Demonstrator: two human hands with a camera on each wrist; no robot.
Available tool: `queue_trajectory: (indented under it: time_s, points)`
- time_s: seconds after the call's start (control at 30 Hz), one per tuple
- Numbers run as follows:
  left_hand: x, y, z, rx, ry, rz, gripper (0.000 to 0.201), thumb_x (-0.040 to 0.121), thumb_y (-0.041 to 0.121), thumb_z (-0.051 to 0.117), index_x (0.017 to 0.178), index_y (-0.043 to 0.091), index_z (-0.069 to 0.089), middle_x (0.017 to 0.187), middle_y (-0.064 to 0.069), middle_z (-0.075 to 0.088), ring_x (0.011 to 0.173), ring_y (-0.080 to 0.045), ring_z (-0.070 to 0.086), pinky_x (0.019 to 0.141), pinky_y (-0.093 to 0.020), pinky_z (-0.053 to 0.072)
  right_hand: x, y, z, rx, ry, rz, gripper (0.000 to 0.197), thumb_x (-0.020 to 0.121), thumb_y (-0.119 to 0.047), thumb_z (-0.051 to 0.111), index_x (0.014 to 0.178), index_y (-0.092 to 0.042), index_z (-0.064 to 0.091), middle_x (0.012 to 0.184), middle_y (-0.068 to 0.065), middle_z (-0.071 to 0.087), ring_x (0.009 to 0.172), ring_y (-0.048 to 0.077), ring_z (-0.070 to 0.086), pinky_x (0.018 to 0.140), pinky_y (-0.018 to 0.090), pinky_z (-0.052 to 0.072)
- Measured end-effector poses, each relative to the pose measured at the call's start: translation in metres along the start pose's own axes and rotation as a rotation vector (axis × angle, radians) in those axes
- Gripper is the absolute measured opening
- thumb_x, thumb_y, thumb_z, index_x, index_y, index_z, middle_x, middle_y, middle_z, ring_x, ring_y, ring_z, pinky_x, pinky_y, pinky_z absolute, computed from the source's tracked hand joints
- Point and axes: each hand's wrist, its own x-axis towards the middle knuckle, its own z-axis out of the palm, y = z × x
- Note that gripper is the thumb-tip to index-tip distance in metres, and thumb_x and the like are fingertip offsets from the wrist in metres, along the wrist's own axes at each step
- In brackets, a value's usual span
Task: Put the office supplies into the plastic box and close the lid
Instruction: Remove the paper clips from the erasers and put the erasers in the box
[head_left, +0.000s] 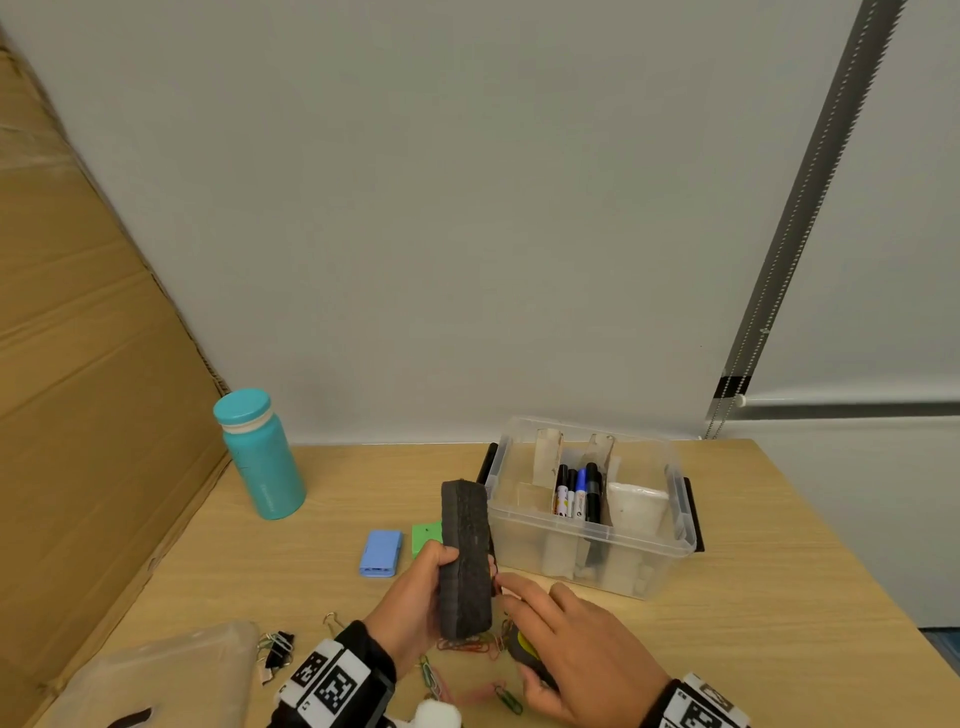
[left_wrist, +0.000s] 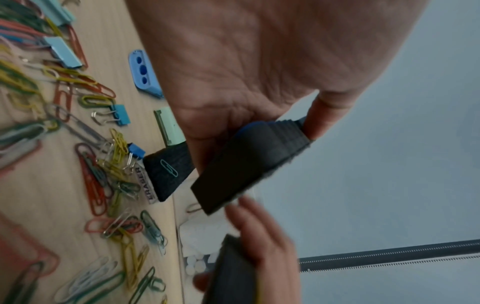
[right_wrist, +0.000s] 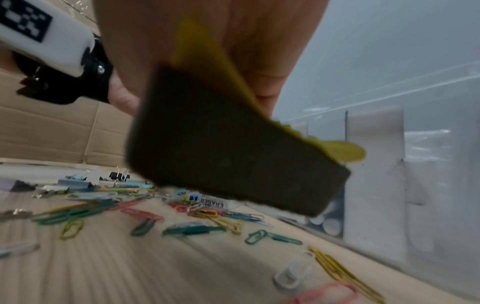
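Observation:
My left hand (head_left: 415, 597) grips a black felt board eraser (head_left: 466, 561) with a blue back (left_wrist: 254, 164) and holds it upright above the table, just left of the clear plastic box (head_left: 670, 551). The box stands open, with several markers (head_left: 579, 493) upright inside. My right hand (head_left: 571, 644) holds a second board eraser with a yellow back (right_wrist: 228, 148) low over the table, close beside the first. Coloured paper clips (right_wrist: 194, 229) and binder clips (left_wrist: 64, 53) lie scattered under both hands. A small eraser (left_wrist: 168, 170) lies among them.
The translucent lid (head_left: 156, 670) lies at the front left. A blue sharpener (head_left: 381, 553) and a green block (head_left: 425, 538) lie left of the box. A teal bottle (head_left: 262, 457) stands further back by a leaning cardboard sheet (head_left: 78, 364). The wall runs behind the table.

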Motion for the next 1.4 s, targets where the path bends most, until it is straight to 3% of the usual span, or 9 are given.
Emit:
queue_trajectory:
  time_s: [0.1,0.27,0.43,0.57,0.73,0.93,1.1,1.27,1.4]
  points:
    - [-0.001,0.003,-0.003,0.018,0.006,0.020,0.039,0.098,0.024,0.031,0.116,0.002,0.059,0.117,-0.016,0.064,0.108,-0.027,0.058,0.096,-0.039,0.045,-0.002,0.006,-0.002,0.046,-0.049,-0.003,0.067,0.086,-0.048,0.034,0.148,-0.026,0.019,0.155,-0.013,0.006,0.120,0.017,0.040,0.090,0.029,0.047]
    - [-0.002,0.001,-0.011,0.137,0.041,0.035,0.038,0.099,0.027,0.030,0.114,0.009,0.059,0.118,-0.012,0.067,0.114,-0.027,0.057,0.107,-0.050,0.040,-0.004,0.010,-0.013,0.322,0.127,0.127,0.076,0.089,-0.047,0.047,0.150,-0.035,0.004,0.141,-0.018,0.013,0.112,-0.003,0.039,0.090,0.009,0.044]
    - [-0.008,0.002,-0.006,0.052,0.013,0.047,0.042,0.099,0.025,0.026,0.114,0.005,0.059,0.110,-0.013,0.069,0.105,-0.028,0.060,0.098,-0.047,0.045,0.001,0.000,-0.022,0.355,0.214,0.004,0.066,0.081,-0.039,0.045,0.143,-0.043,0.024,0.139,-0.022,0.022,0.120,-0.004,0.035,0.095,0.015,0.044]
    - [-0.010,0.003,-0.003,-0.061,0.004,0.076,0.045,0.097,0.029,0.029,0.118,0.004,0.061,0.117,-0.017,0.067,0.110,-0.031,0.058,0.095,-0.042,0.044,0.005,-0.011,-0.014,0.189,0.112,-0.038,0.066,0.081,-0.041,0.039,0.144,-0.044,0.020,0.148,-0.021,0.013,0.127,0.001,0.027,0.104,0.022,0.034]
    - [-0.012,0.006,-0.005,-0.066,0.048,0.096,0.036,0.097,0.028,0.033,0.111,0.004,0.057,0.103,-0.018,0.064,0.096,-0.030,0.060,0.084,-0.042,0.048,0.005,0.000,0.000,0.334,0.244,0.095,0.027,0.081,-0.035,0.048,0.108,-0.040,0.046,0.125,-0.027,0.028,0.106,-0.001,0.045,0.086,0.020,0.047]
    - [-0.011,-0.001,-0.001,-0.007,0.004,0.035,0.041,0.097,0.031,0.032,0.115,0.004,0.058,0.106,-0.017,0.064,0.100,-0.032,0.058,0.091,-0.048,0.046,0.025,0.005,0.004,0.644,0.293,0.123,0.018,0.087,-0.047,0.058,0.103,-0.038,0.055,0.116,-0.022,0.042,0.109,-0.004,0.048,0.092,0.019,0.046]
    - [-0.016,0.004,0.001,-0.014,0.007,0.053,0.039,0.098,0.029,0.030,0.106,0.006,0.060,0.101,-0.017,0.064,0.098,-0.030,0.057,0.100,-0.051,0.041,0.028,0.006,0.009,0.662,0.279,0.138,0.003,0.089,-0.034,0.060,0.088,-0.033,0.057,0.107,-0.021,0.046,0.106,-0.004,0.049,0.093,0.021,0.045]
    - [-0.016,0.004,-0.004,-0.023,0.053,0.072,0.036,0.097,0.029,0.031,0.105,0.006,0.058,0.102,-0.018,0.063,0.098,-0.031,0.058,0.095,-0.048,0.043,0.022,0.012,0.019,0.523,0.177,0.140,0.008,0.086,-0.036,0.059,0.091,-0.039,0.053,0.106,-0.024,0.043,0.095,0.000,0.052,0.084,0.029,0.051]
    - [-0.013,-0.001,-0.005,-0.004,0.035,0.057,0.039,0.097,0.031,0.032,0.104,0.005,0.061,0.098,-0.017,0.067,0.096,-0.030,0.060,0.087,-0.044,0.047,0.025,0.006,0.015,0.580,0.188,0.121,0.029,0.087,-0.041,0.059,0.115,-0.041,0.050,0.116,-0.022,0.044,0.102,0.000,0.052,0.088,0.023,0.049]
